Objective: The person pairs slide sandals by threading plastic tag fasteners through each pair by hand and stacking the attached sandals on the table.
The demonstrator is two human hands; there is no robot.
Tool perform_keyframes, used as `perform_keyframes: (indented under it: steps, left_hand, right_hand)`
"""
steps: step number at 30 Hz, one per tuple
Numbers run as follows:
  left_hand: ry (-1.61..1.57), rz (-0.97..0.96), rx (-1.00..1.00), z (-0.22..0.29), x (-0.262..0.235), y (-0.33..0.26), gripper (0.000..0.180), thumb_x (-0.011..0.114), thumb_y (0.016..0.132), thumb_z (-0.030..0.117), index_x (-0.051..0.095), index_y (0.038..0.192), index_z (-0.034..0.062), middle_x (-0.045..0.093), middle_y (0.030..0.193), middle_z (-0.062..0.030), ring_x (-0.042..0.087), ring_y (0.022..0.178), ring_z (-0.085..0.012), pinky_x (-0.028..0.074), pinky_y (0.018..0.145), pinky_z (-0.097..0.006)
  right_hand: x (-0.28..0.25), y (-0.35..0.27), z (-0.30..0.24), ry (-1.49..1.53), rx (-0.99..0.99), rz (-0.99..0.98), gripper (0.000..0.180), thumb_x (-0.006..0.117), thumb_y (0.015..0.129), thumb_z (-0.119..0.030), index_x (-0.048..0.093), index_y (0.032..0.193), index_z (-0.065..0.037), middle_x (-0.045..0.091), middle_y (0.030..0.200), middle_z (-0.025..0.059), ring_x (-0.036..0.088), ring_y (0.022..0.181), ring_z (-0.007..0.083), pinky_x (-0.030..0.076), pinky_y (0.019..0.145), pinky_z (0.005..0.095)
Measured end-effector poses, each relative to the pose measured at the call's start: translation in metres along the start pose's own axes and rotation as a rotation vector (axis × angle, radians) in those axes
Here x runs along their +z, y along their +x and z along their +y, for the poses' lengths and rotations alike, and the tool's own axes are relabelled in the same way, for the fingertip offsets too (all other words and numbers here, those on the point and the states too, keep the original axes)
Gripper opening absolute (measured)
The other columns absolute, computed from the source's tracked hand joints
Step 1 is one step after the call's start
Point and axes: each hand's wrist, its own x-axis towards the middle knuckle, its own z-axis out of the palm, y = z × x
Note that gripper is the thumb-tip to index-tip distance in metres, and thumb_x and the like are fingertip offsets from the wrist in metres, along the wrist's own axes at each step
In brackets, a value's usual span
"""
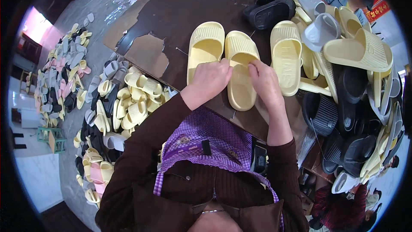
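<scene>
Three pale yellow slippers lie in a row on the dark table. Toes point to the far side, with the middle slipper (241, 96) slightly nearer me than the left slipper (207, 34). My left hand (209, 80) is closed, fingertips at the left rim of the middle slipper, and it covers the heel of the left slipper. On the opposite rim, my right hand (265, 83) pinches the middle slipper, fingers by the strap opening. The right slipper (286, 66) lies apart, beyond my right hand. The undersides of my fingers are partly hidden.
A tall heap of yellow, black and grey slippers (358, 53) covers the table's right side. The table top (189, 4) has a torn, peeling covering (146, 56). More slippers (135, 99) are piled on the floor at left. Other people are at the far edge and right.
</scene>
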Motion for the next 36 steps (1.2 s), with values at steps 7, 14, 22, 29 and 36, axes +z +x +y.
perform_keyframes:
  steps: [7, 14, 22, 29, 36]
  left_hand:
    - [0.046, 0.008, -0.033, -0.006, 0.004, 0.002, 0.022, 0.057, 0.088, 0.022, 0.056, 0.074, 0.0037, 0.062, 0.062, -0.0168, 0.063, 0.057, -0.0340, 0.050, 0.053, -0.044]
    - [-0.054, 0.068, 0.010, -0.018, 0.008, -0.002, 0.023, 0.057, 0.088, 0.023, 0.056, 0.076, 0.0042, 0.062, 0.067, -0.0144, 0.063, 0.062, -0.0339, 0.050, 0.057, -0.043]
    - [-0.177, -0.020, 0.034, -0.028, 0.006, -0.007, 0.022, 0.057, 0.088, 0.024, 0.056, 0.080, 0.0040, 0.062, 0.075, -0.0133, 0.062, 0.070, -0.0320, 0.049, 0.062, -0.043]
    - [-0.357, -0.146, 0.200, -0.020, 0.003, -0.012, 0.019, 0.059, 0.087, 0.022, 0.057, 0.083, 0.0038, 0.061, 0.076, -0.0119, 0.061, 0.069, -0.0327, 0.048, 0.063, -0.042]
    - [-0.441, -0.279, 0.189, -0.001, -0.010, -0.012, 0.020, 0.060, 0.086, 0.022, 0.057, 0.081, 0.0024, 0.060, 0.074, -0.0133, 0.060, 0.069, -0.0331, 0.047, 0.063, -0.042]
  right_hand:
    - [-0.020, 0.031, -0.011, 0.200, -0.044, 0.247, 0.024, 0.053, 0.090, -0.020, 0.065, 0.101, -0.001, 0.065, 0.089, 0.0229, 0.062, 0.090, 0.0393, 0.048, 0.078, 0.0426]
    - [0.020, 0.109, 0.032, 0.063, -0.098, 0.161, 0.029, 0.050, 0.090, -0.024, 0.065, 0.096, 0.000, 0.065, 0.091, 0.0225, 0.062, 0.089, 0.0386, 0.047, 0.078, 0.0423]
    - [0.032, 0.130, 0.037, 0.039, 0.014, -0.052, 0.034, 0.051, 0.088, -0.026, 0.066, 0.092, 0.004, 0.065, 0.089, 0.0235, 0.063, 0.087, 0.0375, 0.047, 0.079, 0.0388]
    - [0.027, 0.103, 0.034, 0.178, 0.008, 0.096, 0.035, 0.051, 0.090, -0.027, 0.065, 0.101, 0.004, 0.066, 0.093, 0.0226, 0.064, 0.091, 0.0328, 0.047, 0.081, 0.0358]
    - [0.035, 0.087, 0.038, 0.317, 0.033, 0.200, 0.034, 0.051, 0.092, -0.025, 0.065, 0.107, 0.002, 0.068, 0.100, 0.0180, 0.064, 0.095, 0.0270, 0.047, 0.085, 0.0328]
